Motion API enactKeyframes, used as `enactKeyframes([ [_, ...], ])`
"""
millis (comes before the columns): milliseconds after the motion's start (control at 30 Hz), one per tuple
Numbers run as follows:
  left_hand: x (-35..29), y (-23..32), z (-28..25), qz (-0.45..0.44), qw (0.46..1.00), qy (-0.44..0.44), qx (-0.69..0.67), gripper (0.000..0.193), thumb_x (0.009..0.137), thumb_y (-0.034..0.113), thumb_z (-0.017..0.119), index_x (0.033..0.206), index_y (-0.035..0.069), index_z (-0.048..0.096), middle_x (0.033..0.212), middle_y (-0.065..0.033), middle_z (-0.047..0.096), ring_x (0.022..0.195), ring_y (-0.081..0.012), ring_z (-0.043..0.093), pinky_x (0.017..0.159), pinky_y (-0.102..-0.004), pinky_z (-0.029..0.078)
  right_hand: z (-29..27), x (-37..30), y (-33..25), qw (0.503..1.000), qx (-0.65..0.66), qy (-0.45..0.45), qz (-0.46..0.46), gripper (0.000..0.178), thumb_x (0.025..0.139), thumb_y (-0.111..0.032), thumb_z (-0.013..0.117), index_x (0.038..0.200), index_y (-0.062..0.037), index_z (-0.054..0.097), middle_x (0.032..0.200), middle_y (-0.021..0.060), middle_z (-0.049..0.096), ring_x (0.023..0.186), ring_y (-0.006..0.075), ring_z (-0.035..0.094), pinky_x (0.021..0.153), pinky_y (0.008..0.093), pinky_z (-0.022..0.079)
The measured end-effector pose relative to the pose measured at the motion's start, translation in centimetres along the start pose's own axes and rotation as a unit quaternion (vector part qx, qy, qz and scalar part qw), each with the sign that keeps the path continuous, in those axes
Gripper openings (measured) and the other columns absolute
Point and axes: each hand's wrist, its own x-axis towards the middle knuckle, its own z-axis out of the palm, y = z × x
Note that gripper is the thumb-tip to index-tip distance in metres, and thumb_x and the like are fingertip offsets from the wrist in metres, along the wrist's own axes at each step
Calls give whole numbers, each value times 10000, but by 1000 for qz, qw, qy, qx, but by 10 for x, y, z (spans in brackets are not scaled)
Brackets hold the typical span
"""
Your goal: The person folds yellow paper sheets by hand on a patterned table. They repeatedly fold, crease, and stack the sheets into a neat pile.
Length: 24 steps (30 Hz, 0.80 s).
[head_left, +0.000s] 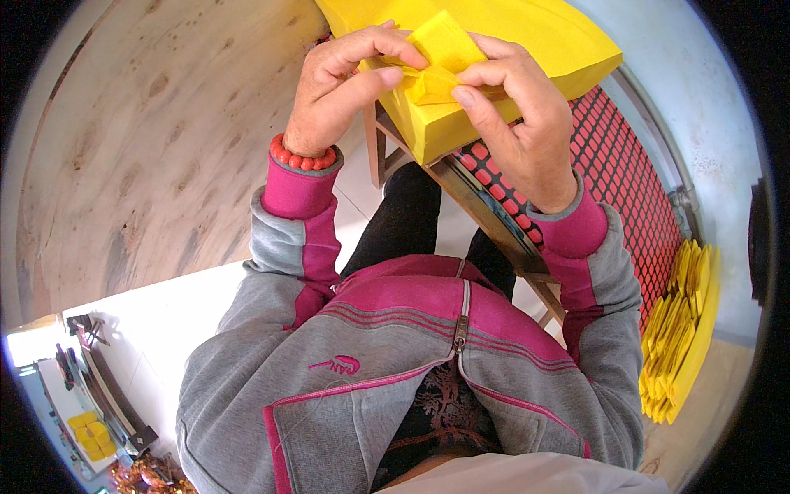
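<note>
Up over the yellow stack, I hold a small folded yellow sheet (447,45), paper by its look, between both hands. My left hand (325,86) pinches its left side with thumb and forefinger; a string of red beads (303,156) circles that wrist. At its right edge, my right hand (527,115) grips with thumb and fingers. The sheet has a flat upright part and a creased, puffed part nearer me. Just beneath my hands lies a thick stack of large yellow sheets (543,49), its corner pointing toward me.
The stack rests on a wooden-framed table with a red and black patterned top (613,165). Several folded yellow pieces (679,329) lean in a bundle at the right, by a pale wall (708,123). A wooden board (156,165) fills the left. Yellow items (92,436) lie at lower left.
</note>
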Motion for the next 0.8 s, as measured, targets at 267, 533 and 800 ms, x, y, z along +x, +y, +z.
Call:
enactKeyframes([
  [267, -5, -2, 8, -47, 998, 51, 5, 89, 911, 81, 679, 979, 24, 680, 986, -31, 700, 956, -111, 633, 1027, -333, 434, 3, 0, 0, 999, 33, 43, 2, 200, 819, -65, 748, 968, -15, 623, 1153, 184, 671, 1029, 325, 660, 868, 375, 519],
  [533, -9, -18, 9, -66, 987, 140, -46, 158, 916, -38, 655, 1015, 50, 569, 952, -14, 681, 940, -95, 644, 1157, -399, 354, -3, 1, -1, 998, -45, -19, -28, 118, 883, -36, 692, 972, 5, 626, 1280, 202, 638, 1090, 275, 650, 928, 332, 497],
  [800, -6, -7, 5, -21, 995, 47, -83, 99, 917, 64, 647, 1001, 17, 670, 990, -32, 690, 998, -117, 624, 1043, -336, 432, 1, 0, -1, 1000, 9, 1, 3, 116, 862, -88, 699, 935, -20, 640, 1154, 195, 667, 1027, 355, 650, 874, 387, 511],
])
